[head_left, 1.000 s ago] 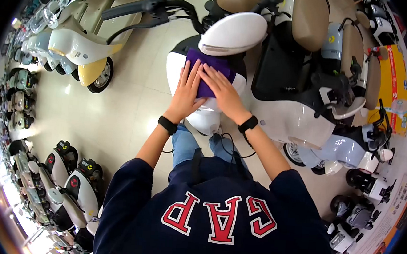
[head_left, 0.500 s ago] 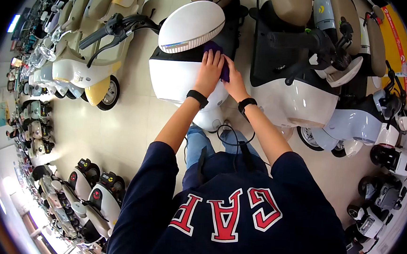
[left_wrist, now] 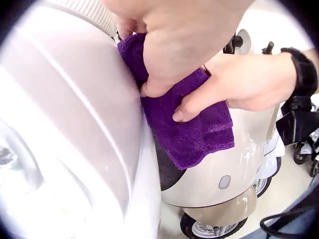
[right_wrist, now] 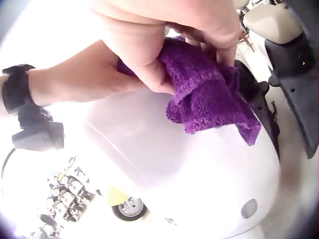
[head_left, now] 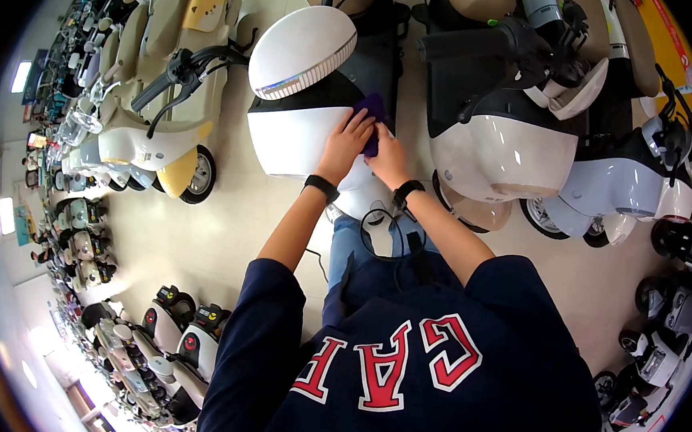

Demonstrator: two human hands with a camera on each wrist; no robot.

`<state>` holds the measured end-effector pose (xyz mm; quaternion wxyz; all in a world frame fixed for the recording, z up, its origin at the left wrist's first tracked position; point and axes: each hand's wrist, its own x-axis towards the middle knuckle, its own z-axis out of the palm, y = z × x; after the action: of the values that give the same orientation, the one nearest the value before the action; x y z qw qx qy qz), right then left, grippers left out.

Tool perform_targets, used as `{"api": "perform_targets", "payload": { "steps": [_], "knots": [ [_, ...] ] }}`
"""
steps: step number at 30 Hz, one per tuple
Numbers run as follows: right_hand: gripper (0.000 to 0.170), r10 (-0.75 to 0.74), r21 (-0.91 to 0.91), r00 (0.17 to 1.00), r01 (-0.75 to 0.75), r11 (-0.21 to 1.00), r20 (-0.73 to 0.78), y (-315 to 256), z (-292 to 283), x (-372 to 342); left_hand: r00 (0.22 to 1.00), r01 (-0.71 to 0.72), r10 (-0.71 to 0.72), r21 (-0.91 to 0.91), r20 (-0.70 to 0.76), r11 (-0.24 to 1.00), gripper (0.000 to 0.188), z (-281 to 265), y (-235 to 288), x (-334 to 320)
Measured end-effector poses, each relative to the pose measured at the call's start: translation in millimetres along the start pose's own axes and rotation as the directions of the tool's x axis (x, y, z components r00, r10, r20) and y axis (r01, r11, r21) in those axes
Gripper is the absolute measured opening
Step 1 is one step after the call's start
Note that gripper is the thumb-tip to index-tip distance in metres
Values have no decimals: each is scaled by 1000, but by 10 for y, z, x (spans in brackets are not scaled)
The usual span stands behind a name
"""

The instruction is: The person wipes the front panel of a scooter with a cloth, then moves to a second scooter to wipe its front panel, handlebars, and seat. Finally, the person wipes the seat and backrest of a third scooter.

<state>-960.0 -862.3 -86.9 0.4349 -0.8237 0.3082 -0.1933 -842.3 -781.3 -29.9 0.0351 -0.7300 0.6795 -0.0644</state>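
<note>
The only writing I can really make out is on the navy shirt [head_left: 404,413]: big red letters edged in white, upside down in the head view, a clear G [head_left: 449,353] and A [head_left: 379,376], plus a third letter [head_left: 315,372] partly lost in a fold. There's a small marking on the cream-and-yellow scooter [head_left: 138,147] but it's too tiny to read. The yellow plate [head_left: 205,3] at its back end has a little animal face on it, and two parked white scooters lower left have round red badges I can't read either.

Purple cloth [head_left: 372,104] is up against the white front panel [head_left: 295,142], on its right-hand edge in the head view. Long axis goes roughly up and down there; in both wrist views it slants from upper left to lower right, with a loose corner pointing lower right in the right wrist one.

The right hand [head_left: 390,156] is clamped on the cloth, thumb on one side and fingers bent over the other. The left hand [head_left: 346,145] lies just beside it, fingers pretty straight and pressing on the cloth. Both wrists wear black bands [head_left: 322,186].
</note>
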Motion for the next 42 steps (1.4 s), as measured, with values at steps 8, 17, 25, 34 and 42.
{"api": "perform_targets", "payload": {
  "steps": [8,17,25,34,42],
  "knots": [
    [79,-5,-25,990,8,1000,141,-429,37,-366,995,95,-98,-110,-18,989,53,-390,56,-551],
    [72,-322,-307,933,358,882,162,-807,25,-126,945,276,-317,-334,-77,901,68,-673,-138,-658],
    [81,-290,-271,943,326,906,165,-399,-69,568,935,234,-311,-359,-172,904,74,-252,-328,-6],
    [87,-207,-158,938,257,953,278,-255,-374,413,964,178,-217,-233,-153,956,58,-39,-127,21],
    [92,-213,-172,904,292,941,372,-427,-235,-275,984,141,-160,-216,-72,966,56,-322,62,-671]
  ]
}}
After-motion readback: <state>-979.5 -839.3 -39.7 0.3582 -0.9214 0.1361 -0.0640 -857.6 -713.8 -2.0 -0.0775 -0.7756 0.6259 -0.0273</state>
